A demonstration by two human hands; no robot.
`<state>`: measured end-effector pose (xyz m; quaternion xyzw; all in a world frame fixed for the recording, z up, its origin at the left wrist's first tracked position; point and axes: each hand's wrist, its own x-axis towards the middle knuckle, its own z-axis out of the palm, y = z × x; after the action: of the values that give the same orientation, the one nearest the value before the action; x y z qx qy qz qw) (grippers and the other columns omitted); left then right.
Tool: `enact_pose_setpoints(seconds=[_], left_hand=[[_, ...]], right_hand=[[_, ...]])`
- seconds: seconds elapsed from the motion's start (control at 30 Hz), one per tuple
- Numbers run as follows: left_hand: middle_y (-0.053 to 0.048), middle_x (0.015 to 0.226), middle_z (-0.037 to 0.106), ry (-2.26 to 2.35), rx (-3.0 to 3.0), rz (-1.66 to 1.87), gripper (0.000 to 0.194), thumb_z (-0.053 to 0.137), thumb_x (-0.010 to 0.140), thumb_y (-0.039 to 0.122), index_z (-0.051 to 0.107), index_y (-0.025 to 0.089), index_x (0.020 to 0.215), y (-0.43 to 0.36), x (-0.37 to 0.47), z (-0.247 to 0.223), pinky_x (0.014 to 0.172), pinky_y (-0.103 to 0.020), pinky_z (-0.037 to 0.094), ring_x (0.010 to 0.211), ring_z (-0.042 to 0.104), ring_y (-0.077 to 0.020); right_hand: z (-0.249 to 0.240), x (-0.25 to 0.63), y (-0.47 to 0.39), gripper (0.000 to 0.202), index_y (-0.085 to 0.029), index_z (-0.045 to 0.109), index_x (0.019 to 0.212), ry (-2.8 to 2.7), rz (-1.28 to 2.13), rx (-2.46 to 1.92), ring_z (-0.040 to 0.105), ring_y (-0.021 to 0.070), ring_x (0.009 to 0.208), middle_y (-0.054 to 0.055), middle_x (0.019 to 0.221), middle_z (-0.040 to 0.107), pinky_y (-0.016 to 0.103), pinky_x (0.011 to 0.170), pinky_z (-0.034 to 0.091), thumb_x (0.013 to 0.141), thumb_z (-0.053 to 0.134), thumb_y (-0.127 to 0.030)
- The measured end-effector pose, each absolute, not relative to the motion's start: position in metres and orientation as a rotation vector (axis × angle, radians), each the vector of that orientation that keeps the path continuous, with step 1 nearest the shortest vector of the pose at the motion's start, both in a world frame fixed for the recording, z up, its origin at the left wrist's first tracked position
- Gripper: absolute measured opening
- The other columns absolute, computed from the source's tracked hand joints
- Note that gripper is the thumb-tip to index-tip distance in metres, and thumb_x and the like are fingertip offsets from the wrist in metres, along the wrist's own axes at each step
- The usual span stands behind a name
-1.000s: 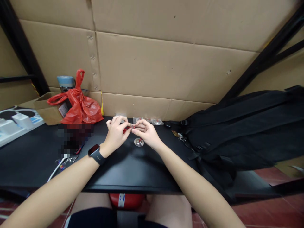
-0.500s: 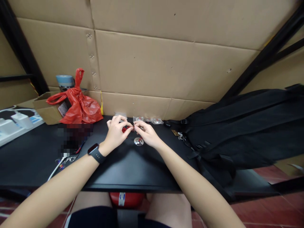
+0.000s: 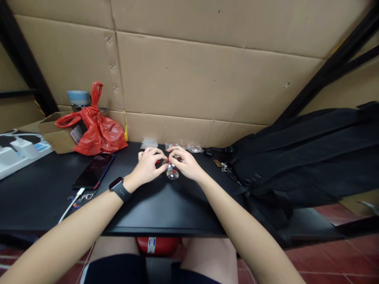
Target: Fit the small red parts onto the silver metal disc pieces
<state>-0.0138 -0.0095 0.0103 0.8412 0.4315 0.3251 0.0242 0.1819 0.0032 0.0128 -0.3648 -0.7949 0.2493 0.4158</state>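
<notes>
My left hand (image 3: 149, 165) is closed in a pinch, thumb and fingertips at the edge of a small silver finger cymbal (image 3: 170, 166) with red cord at its centre. From the other side my right hand (image 3: 185, 163) pinches at the same cymbal, its fingertips almost meeting those of the left. Just below them, a second domed finger cymbal (image 3: 172, 174) with red cord shows near the black tabletop (image 3: 166, 213). A bit of red cord (image 3: 158, 162) peeks out behind the left fingers. The fingers partly hide the exact grip.
Clear plastic packets (image 3: 194, 149) line the cardboard wall, with another packet (image 3: 149, 142) behind my left hand. To the left are a phone (image 3: 94, 171), white cable (image 3: 70, 206), red plastic bag (image 3: 100, 132), cardboard box (image 3: 56, 136) and power strip (image 3: 26, 156). A black backpack (image 3: 308, 157) fills the right.
A second cymbal now shows between my fingertips, where a dark piece was before. Both hands have shifted slightly. The phone at left now shows clearly.
</notes>
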Motion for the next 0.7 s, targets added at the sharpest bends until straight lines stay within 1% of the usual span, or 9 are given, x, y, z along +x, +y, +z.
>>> enact_pose_setpoints(seconds=[0.17,0.27,0.37,0.43,0.47,0.53,0.6,0.7], left_hand=[[-0.003,0.113,0.069,1.339,2.577,0.965,0.014,0.068,0.086,0.038,0.073,0.026,0.092,-0.007,-0.015,0.012,0.083,-0.038,0.033,0.112,0.053,-0.0254],[-0.002,0.109,0.069,1.359,2.599,0.924,0.011,0.068,0.087,0.036,0.072,0.025,0.088,-0.006,-0.017,0.013,0.083,-0.038,0.031,0.111,0.052,-0.025],[-0.003,0.105,0.07,1.352,2.669,0.873,0.01,0.065,0.089,0.033,0.071,0.025,0.088,-0.004,-0.021,0.011,0.084,-0.039,0.028,0.11,0.052,-0.0253],[-0.003,0.101,0.071,1.354,2.688,0.831,0.012,0.062,0.091,0.032,0.07,0.025,0.089,-0.002,-0.023,0.008,0.083,-0.039,0.027,0.107,0.053,-0.0249],[-0.003,0.098,0.071,1.365,2.682,0.816,0.012,0.06,0.091,0.032,0.07,0.024,0.089,-0.001,-0.024,0.007,0.082,-0.039,0.027,0.104,0.055,-0.0246],[-0.003,0.093,0.072,1.406,2.65,0.806,0.012,0.059,0.091,0.031,0.068,0.023,0.088,0.001,-0.025,0.005,0.081,-0.038,0.026,0.099,0.057,-0.0237],[-0.002,0.09,0.072,1.447,2.61,0.813,0.011,0.058,0.091,0.03,0.066,0.023,0.088,0.002,-0.025,0.004,0.08,-0.037,0.026,0.097,0.059,-0.0229],[-0.001,0.094,0.074,1.482,2.551,0.832,0.01,0.056,0.091,0.027,0.065,0.024,0.088,0.002,-0.024,0.005,0.081,-0.037,0.026,0.099,0.062,-0.0224]], right_hand=[[0.009,0.182,0.006,0.017,-0.018,0.064,0.084,-2.045,0.649,-0.89,0.06,0.0214,0.109,0.011,0.121,0.06,0.031,0.079,0.05,0.092,0.056,-0.031],[0.007,0.182,0.006,0.018,-0.018,0.065,0.088,-2.122,0.599,-0.848,0.059,0.0202,0.109,0.011,0.12,0.06,0.029,0.078,0.05,0.095,0.053,-0.03],[0.008,0.186,0.006,0.019,-0.019,0.066,0.098,-2.264,0.453,-0.87,0.059,0.0196,0.106,0.01,0.114,0.062,0.031,0.086,0.048,0.098,0.05,-0.03],[0.009,0.192,0.006,0.018,-0.019,0.066,0.103,-2.365,0.348,-0.961,0.06,0.0198,0.101,0.009,0.107,0.064,0.033,0.09,0.046,0.096,0.055,-0.032],[0.009,0.195,0.007,0.018,-0.019,0.067,0.103,-2.419,0.316,-1.013,0.06,0.0197,0.097,0.008,0.103,0.065,0.033,0.089,0.045,0.094,0.06,-0.032],[0.01,0.201,0.008,0.014,-0.018,0.07,0.097,-2.529,0.307,-1.082,0.061,0.019,0.088,0.007,0.094,0.067,0.03,0.081,0.045,0.088,0.068,-0.029],[0.01,0.205,0.011,0.004,-0.017,0.071,0.086,-2.613,0.359,-1.105,0.06,0.0168,0.078,0.005,0.084,0.067,0.027,0.074,0.043,0.086,0.069,-0.021],[0.009,0.207,0.015,0.009,-0.016,0.069,0.077,-2.624,0.44,-1.123,0.058,0.0142,0.069,0.003,0.076,0.067,0.025,0.068,0.041,0.084,0.066,-0.011]])
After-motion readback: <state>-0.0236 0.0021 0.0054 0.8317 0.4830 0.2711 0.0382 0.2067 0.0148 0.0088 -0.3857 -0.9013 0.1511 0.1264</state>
